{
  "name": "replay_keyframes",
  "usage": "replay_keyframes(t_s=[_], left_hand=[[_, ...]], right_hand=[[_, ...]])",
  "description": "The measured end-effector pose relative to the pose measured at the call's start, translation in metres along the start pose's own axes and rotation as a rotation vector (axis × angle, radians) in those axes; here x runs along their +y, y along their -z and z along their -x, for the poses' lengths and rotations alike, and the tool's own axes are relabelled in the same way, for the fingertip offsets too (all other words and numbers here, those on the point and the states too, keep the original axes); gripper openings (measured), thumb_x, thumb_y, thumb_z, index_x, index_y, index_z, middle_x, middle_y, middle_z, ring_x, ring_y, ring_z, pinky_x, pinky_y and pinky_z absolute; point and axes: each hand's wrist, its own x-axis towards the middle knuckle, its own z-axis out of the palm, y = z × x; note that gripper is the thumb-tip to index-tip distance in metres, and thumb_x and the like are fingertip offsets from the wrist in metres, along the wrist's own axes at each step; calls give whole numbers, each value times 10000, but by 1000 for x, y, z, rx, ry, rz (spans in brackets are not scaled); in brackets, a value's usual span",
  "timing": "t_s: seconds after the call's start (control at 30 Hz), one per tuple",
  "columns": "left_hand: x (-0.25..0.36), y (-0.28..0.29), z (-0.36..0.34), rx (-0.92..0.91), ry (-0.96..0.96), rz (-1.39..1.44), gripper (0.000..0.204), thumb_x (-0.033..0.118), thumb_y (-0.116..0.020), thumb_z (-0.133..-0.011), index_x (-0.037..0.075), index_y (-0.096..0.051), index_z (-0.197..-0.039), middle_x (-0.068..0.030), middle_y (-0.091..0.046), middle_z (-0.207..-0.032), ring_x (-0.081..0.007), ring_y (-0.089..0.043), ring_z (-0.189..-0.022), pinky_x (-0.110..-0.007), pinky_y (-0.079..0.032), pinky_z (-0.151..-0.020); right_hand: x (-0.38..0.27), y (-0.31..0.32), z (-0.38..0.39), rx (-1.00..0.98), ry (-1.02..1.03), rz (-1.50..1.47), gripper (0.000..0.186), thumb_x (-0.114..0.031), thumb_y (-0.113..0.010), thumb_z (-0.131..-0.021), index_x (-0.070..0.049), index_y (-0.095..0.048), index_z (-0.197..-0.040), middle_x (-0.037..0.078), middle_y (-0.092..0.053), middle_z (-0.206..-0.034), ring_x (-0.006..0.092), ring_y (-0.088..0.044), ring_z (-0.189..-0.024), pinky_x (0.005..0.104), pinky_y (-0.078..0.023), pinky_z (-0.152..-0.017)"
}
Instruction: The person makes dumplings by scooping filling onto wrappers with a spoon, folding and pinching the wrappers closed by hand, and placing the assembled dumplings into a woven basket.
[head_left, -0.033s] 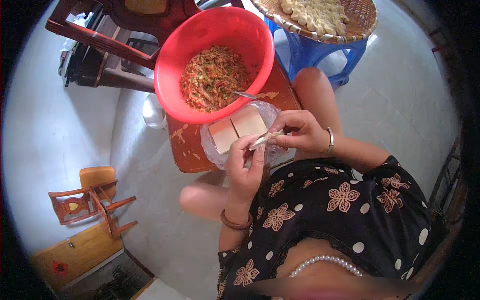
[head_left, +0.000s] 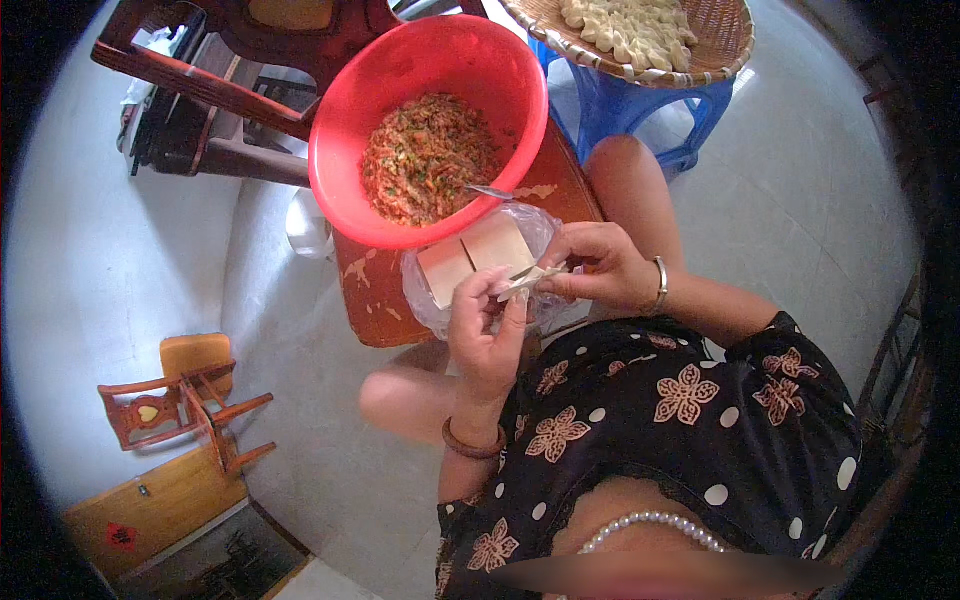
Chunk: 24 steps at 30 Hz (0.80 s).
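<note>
Between my two hands is a small pale wonton (head_left: 522, 284), its wrapper folded over; any filling inside is hidden. My left hand (head_left: 487, 335) pinches its left side with thumb and fingertips. On the other side, my right hand (head_left: 608, 264) presses it between thumb and forefinger. Just beyond lie two stacks of square wrappers, a right stack (head_left: 500, 243) and a left stack (head_left: 446, 272), on a clear plastic bag (head_left: 428, 308). Behind them a red basin (head_left: 340, 150) holds chopped orange-and-green filling (head_left: 428, 155), with a metal spoon (head_left: 490, 191) resting near its rim.
The basin and bag rest on a worn wooden chair seat (head_left: 375, 320) between my knees. At the back right a woven tray (head_left: 715, 40) of shaped wontons (head_left: 630, 30) sits on a blue plastic stool (head_left: 640, 115). A small wooden chair (head_left: 190, 395) is far left.
The wonton's wrapper has bent and bunched more between my fingertips, and my left fingers have shifted slightly. The basin, wrappers and tray stay where they were.
</note>
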Motion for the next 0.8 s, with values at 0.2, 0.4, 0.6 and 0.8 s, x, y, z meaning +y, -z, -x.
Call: replay_keyframes(t_s=[0.2,0.4,0.6,0.8], left_hand=[[-36,12,-5,-167,350,873,219,45,-686,-869,62,-586,-1063,-83,-630,-1042,-174,-647,-839,-322,-569,-701],[-21,-19,-11,54,92,556,130,-4,-654,-882,38,-599,-992,-93,-609,-1073,-172,-601,-986,-290,-495,-883],[-24,-11,-4,10,-125,2,107,16,-633,-909,2,-602,-1010,-125,-593,-1132,-183,-579,-1021,-297,-473,-899],[-24,-10,-2,-94,-90,65,142,41,-632,-924,-16,-596,-1049,-132,-592,-1127,-177,-582,-1026,-298,-482,-894]], right_hand=[[-11,-1,0,22,5,48,209,-105,-761,-809,-20,-640,-957,52,-661,-870,146,-635,-774,274,-504,-658],[-10,-3,-1,-15,-37,93,212,-102,-766,-804,-24,-621,-938,69,-641,-834,189,-645,-759,317,-522,-671],[-5,1,-2,-9,117,211,187,-89,-741,-838,-30,-612,-959,71,-637,-828,163,-649,-727,292,-516,-620],[-7,0,1,24,-373,-466,189,-76,-711,-876,-24,-603,-1021,11,-638,-851,58,-613,-698,223,-513,-572]])
